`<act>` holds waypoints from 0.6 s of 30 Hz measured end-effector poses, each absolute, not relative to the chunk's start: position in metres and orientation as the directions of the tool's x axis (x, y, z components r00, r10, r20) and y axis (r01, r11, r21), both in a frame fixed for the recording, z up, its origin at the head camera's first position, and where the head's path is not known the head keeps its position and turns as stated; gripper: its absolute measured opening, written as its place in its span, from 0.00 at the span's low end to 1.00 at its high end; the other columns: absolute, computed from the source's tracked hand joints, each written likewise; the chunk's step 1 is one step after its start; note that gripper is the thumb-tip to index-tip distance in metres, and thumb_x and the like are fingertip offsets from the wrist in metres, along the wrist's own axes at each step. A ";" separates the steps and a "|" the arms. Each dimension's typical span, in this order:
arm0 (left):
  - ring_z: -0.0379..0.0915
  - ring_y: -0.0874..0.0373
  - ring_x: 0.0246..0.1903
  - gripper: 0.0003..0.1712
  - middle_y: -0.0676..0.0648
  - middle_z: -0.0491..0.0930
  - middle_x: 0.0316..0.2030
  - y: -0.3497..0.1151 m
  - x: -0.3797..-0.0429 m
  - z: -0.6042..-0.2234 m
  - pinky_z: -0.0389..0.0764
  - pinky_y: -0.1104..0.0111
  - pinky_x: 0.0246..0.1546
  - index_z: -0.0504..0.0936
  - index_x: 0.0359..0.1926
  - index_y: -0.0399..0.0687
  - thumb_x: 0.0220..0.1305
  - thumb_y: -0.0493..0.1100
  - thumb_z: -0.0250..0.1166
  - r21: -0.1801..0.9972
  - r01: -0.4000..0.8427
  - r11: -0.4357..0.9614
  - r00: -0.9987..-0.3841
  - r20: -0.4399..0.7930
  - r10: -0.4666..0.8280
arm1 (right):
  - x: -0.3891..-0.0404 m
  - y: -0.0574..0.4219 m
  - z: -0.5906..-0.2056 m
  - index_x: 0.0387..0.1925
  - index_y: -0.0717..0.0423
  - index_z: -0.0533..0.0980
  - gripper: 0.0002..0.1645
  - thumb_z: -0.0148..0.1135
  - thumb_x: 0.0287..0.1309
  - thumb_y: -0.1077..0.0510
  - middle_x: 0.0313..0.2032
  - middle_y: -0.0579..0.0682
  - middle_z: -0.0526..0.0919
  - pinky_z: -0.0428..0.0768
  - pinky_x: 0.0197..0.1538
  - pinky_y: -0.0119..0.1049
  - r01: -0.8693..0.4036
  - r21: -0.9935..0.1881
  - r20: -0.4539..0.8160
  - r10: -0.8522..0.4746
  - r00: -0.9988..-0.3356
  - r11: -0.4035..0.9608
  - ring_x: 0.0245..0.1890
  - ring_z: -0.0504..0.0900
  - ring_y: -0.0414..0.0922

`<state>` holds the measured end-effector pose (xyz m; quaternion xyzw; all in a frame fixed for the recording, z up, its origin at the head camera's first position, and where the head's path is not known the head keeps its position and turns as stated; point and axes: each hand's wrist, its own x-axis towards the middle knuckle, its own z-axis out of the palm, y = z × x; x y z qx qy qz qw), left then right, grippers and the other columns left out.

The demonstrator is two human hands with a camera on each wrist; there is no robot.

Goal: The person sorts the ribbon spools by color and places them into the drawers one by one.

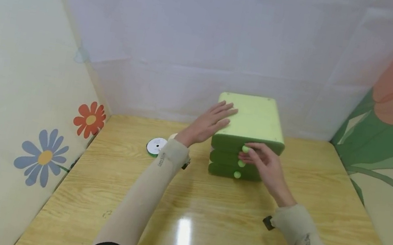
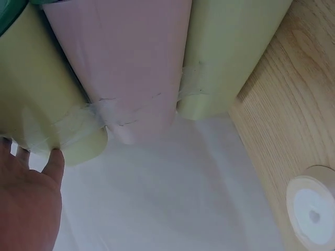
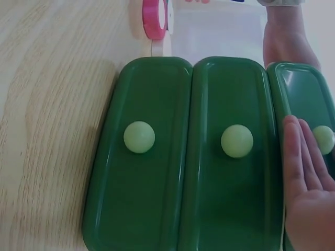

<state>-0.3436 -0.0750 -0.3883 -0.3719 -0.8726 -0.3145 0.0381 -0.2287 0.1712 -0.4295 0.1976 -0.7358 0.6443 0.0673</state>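
Cabinet [image 1: 254, 116] stands toward the back of the bench [image 1: 87, 191], right of centre, as the head view shows you. If you pull hard on the top knob [image 1: 246, 149], the whole thing could slide or twist, because your left hand [image 1: 208, 125] braces it only near the left edge while the knob sits mid-front. That hand lies flat, fingers straight and slightly spread, pressing the top. Your right hand [image 1: 265, 163] pinches the top knob between thumb and forefinger, the gap narrow; a small round knob like that could slip away under a tug. Your lower fingers hang beside the middle knob [image 1: 241, 163] and might catch it.

From the left wrist, you see tape [image 2: 78, 125] running across the side tiers; fingers dragged along there could lift it. Your left fingertips reach that side near the tape; how hard they press, you cannot tell. A pale spool [image 2: 314, 214] lies on the bench near the cabinet, so a careless sweep of that arm could knock it.

From the right wrist, your other fingers lie straight and close together over the seam between the top drawer [image 3: 301, 94] and the middle drawer [image 3: 230, 193], where they might get in the way. Your thumb's grip is mostly cut off at the frame edge.
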 end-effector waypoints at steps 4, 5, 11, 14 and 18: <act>0.30 0.63 0.82 0.35 0.60 0.46 0.83 -0.078 -0.341 -0.389 0.39 0.52 0.83 0.57 0.81 0.67 0.80 0.68 0.34 0.521 0.670 0.529 -0.724 0.302 0.620 | -0.228 0.166 -0.430 0.58 0.69 0.76 0.18 0.58 0.76 0.60 0.45 0.70 0.87 0.89 0.48 0.39 -0.392 -0.917 0.376 -0.172 -0.910 0.068 0.41 0.91 0.44; 0.30 0.64 0.82 0.35 0.60 0.46 0.83 -0.078 -0.341 -0.389 0.39 0.52 0.83 0.57 0.81 0.67 0.80 0.68 0.34 0.519 0.671 0.529 -0.724 0.304 0.619 | -0.228 0.166 -0.430 0.57 0.69 0.76 0.18 0.58 0.75 0.60 0.44 0.70 0.87 0.89 0.47 0.39 -0.393 -0.917 0.378 -0.166 -0.911 0.065 0.40 0.91 0.45; 0.30 0.64 0.82 0.35 0.60 0.46 0.83 -0.078 -0.342 -0.391 0.38 0.53 0.83 0.57 0.81 0.67 0.80 0.67 0.34 0.526 0.671 0.522 -0.726 0.325 0.606 | -0.230 0.159 -0.431 0.55 0.72 0.77 0.17 0.64 0.70 0.64 0.41 0.65 0.89 0.90 0.44 0.40 -0.366 -0.931 0.363 -0.103 -0.926 0.008 0.37 0.92 0.43; 0.30 0.63 0.83 0.35 0.59 0.48 0.83 -0.077 -0.342 -0.393 0.38 0.52 0.82 0.59 0.81 0.66 0.81 0.66 0.35 0.537 0.666 0.518 -0.731 0.331 0.597 | -0.231 0.154 -0.431 0.53 0.74 0.77 0.17 0.65 0.68 0.66 0.38 0.60 0.91 0.90 0.42 0.40 -0.358 -0.934 0.358 -0.054 -0.932 -0.001 0.35 0.92 0.42; 0.30 0.62 0.83 0.35 0.58 0.48 0.83 -0.076 -0.341 -0.393 0.37 0.52 0.83 0.59 0.81 0.65 0.81 0.67 0.35 0.544 0.662 0.516 -0.734 0.331 0.593 | -0.230 0.149 -0.432 0.50 0.73 0.79 0.15 0.67 0.67 0.65 0.35 0.56 0.91 0.90 0.41 0.40 -0.345 -0.939 0.345 0.018 -0.939 0.000 0.32 0.91 0.42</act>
